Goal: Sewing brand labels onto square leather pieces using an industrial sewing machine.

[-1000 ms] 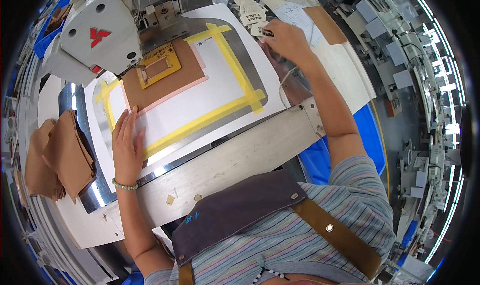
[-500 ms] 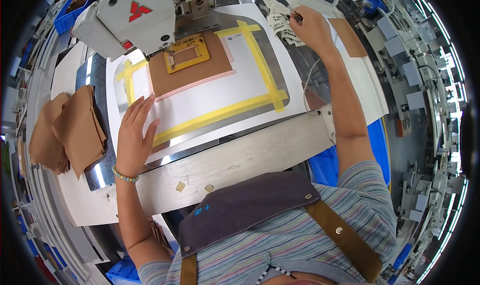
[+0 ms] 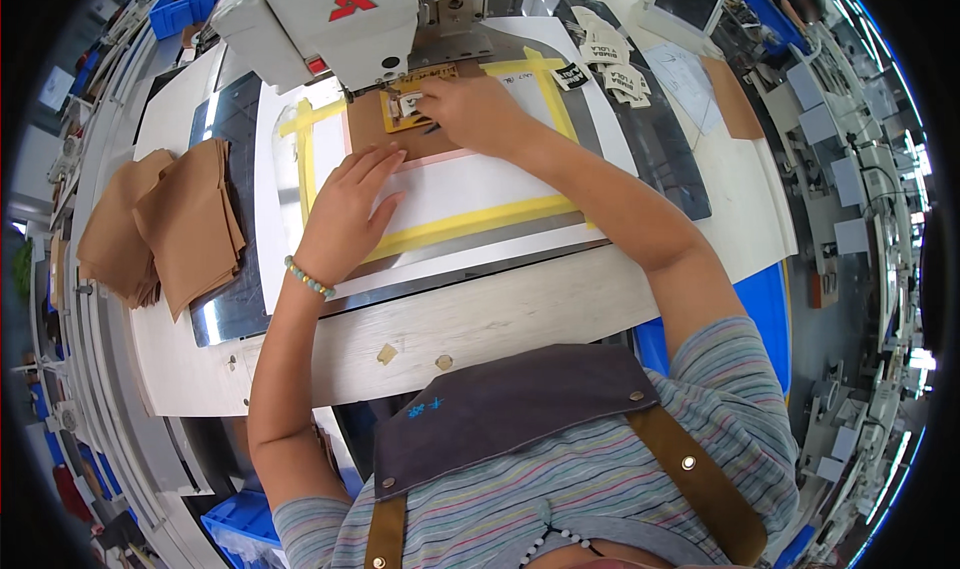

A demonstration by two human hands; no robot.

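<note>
A: And here's the brown piece (image 3: 366, 124), lying flat on the white sheet (image 3: 460, 187) beneath the sewing machine's head (image 3: 350, 34), a pink strip (image 3: 435, 159) along its near edge!

B: The left hand (image 3: 352, 207) is right there, fingers stretched out together, thumb apart, tips resting by that near edge. It's gripping nothing, just lying lightly.

A: Over to the right hand (image 3: 468, 115), fingers curled down at the yellow frame (image 3: 404, 125). What's in its grip?

B: Tough one. A small dark thing (image 3: 431, 128) pokes out under the fingers, perhaps a tool, but the knuckles cover the tips, so I can't tell whether they're pinching anything.

A: And in the frame's window, a pale label (image 3: 408, 105)!

B: Light as anything, I'd say: thin, soft enough to bend, easily nudged askew. Take it by its outer edges, fingertips only.

A: And the brown piece?

B: Light too, I'd judge, and floppy; look at the loose edges in the brown stack (image 3: 190, 229) off to the left. Hold it by the margins, pressed flat, since a hard pinch might crease it.

A: The frame?

B: Looks stiff, probably smooth. Best handled by its outer rim, clear of the window.
</note>
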